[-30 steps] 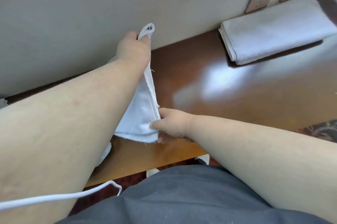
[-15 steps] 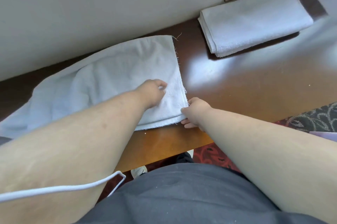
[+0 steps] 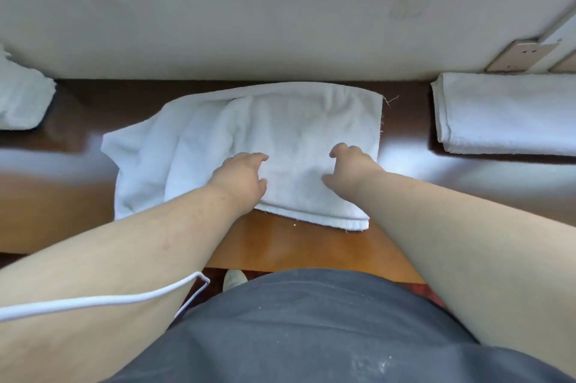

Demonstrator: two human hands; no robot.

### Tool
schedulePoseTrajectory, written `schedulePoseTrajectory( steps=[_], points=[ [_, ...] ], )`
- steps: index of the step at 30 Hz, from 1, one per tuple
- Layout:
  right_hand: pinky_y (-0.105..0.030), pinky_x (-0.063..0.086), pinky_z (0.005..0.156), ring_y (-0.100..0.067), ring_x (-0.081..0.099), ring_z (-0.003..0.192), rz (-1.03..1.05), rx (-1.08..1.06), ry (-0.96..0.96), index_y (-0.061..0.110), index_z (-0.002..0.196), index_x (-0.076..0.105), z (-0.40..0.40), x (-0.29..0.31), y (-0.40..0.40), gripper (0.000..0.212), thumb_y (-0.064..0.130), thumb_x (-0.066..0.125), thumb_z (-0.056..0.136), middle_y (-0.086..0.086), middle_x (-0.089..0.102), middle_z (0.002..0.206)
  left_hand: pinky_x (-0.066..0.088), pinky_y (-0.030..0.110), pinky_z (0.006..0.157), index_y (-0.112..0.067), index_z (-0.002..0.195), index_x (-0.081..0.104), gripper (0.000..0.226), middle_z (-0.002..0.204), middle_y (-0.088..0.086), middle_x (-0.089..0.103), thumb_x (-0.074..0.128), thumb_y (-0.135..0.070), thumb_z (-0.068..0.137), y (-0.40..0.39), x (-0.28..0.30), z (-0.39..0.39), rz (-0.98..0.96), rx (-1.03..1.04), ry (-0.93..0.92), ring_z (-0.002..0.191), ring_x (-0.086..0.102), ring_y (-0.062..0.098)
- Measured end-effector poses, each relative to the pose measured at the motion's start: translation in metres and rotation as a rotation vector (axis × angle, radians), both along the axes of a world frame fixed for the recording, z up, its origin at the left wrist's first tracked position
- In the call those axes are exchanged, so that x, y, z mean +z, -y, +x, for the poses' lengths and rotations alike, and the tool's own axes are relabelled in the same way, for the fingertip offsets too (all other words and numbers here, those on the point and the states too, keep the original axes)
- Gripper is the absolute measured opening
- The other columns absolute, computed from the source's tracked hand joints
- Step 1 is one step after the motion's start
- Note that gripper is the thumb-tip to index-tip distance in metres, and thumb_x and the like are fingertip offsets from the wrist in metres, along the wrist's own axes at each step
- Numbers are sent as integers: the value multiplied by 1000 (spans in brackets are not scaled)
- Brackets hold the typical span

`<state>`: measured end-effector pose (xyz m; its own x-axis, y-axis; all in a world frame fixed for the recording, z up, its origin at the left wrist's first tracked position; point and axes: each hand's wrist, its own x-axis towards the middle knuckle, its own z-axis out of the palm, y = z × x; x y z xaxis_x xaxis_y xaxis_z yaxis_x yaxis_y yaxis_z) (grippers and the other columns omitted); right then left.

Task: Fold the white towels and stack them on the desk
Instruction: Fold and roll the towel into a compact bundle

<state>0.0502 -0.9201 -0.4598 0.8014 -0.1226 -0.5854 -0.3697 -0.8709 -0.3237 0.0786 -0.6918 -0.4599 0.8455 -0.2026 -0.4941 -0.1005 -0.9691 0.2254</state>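
Note:
A white towel (image 3: 299, 124) lies partly folded on the wooden desk (image 3: 299, 245), its left side rumpled and its right edge straight. My left hand (image 3: 241, 177) rests flat on the towel's near middle, fingers spread. My right hand (image 3: 349, 164) presses on the towel just to the right, fingers curled down onto the cloth. Neither hand grips the fabric. A neatly folded white towel (image 3: 505, 114) sits at the desk's right, against the wall. Another crumpled white towel (image 3: 21, 99) lies at the far left.
A pale wall (image 3: 280, 8) runs along the back of the desk, with socket plates (image 3: 523, 55) at the upper right. A white cord (image 3: 103, 300) crosses my left forearm. The desk's near edge is just in front of my grey clothing.
The towel went from held up, to spread on the desk, to folded over toward the right. Both hands let go of its edge and now rest on top. The view shifted right.

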Motion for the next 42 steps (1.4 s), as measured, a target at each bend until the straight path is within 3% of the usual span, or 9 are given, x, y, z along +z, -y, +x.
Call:
schedulePoseTrajectory(
  steps=[7, 14, 22, 26, 31, 33, 36, 39, 42],
  points=[
    [-35, 37, 90, -21, 33, 133, 54, 334, 203, 28, 140, 42, 44, 16, -116, 53, 39, 57, 90, 2, 38, 144, 33, 43, 110, -29, 154, 16, 67, 155, 2, 28, 47, -38, 96, -108, 14, -12, 65, 255, -27, 139, 30, 26],
    [-35, 36, 98, -21, 36, 133, 19, 574, 304, 27, 138, 46, 111, 24, -255, 51, 41, 59, 91, 1, 41, 145, 33, 49, 109, -30, 155, 3, 71, 161, 4, 11, 42, -47, 97, -222, -6, -17, 82, 386, -197, 143, 21, 33],
    [-40, 42, 101, -25, 37, 134, -158, 720, 160, 25, 147, 37, 171, 7, -356, 56, 31, 53, 93, -1, 41, 147, 45, 37, 96, -20, 153, 18, 77, 151, 6, 36, 56, -47, 92, -288, -42, -4, -201, 564, -252, 122, 51, 27],
    [-39, 40, 93, -28, 38, 130, -174, 723, 142, 30, 148, 31, 186, -7, -385, 62, 11, 45, 90, -2, 42, 145, 42, 23, 74, -21, 150, 28, 77, 139, 2, 51, 65, -46, 87, -298, -56, 10, -383, 690, -247, 110, 56, 20],
    [-47, 32, 110, -29, 20, 146, -290, 694, 23, 29, 155, 12, 198, -24, -408, 75, 10, 48, 92, -4, 34, 154, 39, 25, 78, -22, 144, 37, 66, 128, 0, 58, 68, -39, 88, -305, -66, 22, -389, 678, -289, 100, 54, 16],
    [-47, 36, 106, -32, 32, 138, -383, 752, -20, 26, 149, 26, 206, -26, -413, 61, 16, 48, 93, -10, 45, 143, 40, 24, 81, -24, 139, 43, 56, 128, -3, 58, 65, -37, 90, -307, -67, 23, -415, 630, -328, 103, 55, 15],
    [-39, 44, 90, -32, 50, 113, -334, 860, 95, 18, 100, 51, 220, -19, -417, 10, 19, 44, 92, -10, 58, 116, 43, 25, 83, -26, 127, 50, 39, 123, -5, 59, 63, -32, 91, -311, -66, 24, -433, 586, -346, 106, 57, 16],
    [-31, 37, 69, -31, 55, 86, -10, 640, 305, 12, 80, 52, 232, -7, -413, 14, 20, 45, 89, -10, 59, 87, 46, 25, 71, -28, 110, 53, 26, 105, -9, 57, 61, -33, 86, -320, -59, 26, -434, 583, -380, 90, 58, 14],
    [-31, 41, 73, -28, 55, 86, 157, 364, 395, 14, 100, 63, 250, -1, -412, 25, 24, 43, 90, -7, 63, 93, 41, 23, 57, -27, 103, 55, 21, 92, -7, 59, 58, -35, 84, -335, -53, 37, -461, 645, -317, 78, 57, 9]
  ],
)
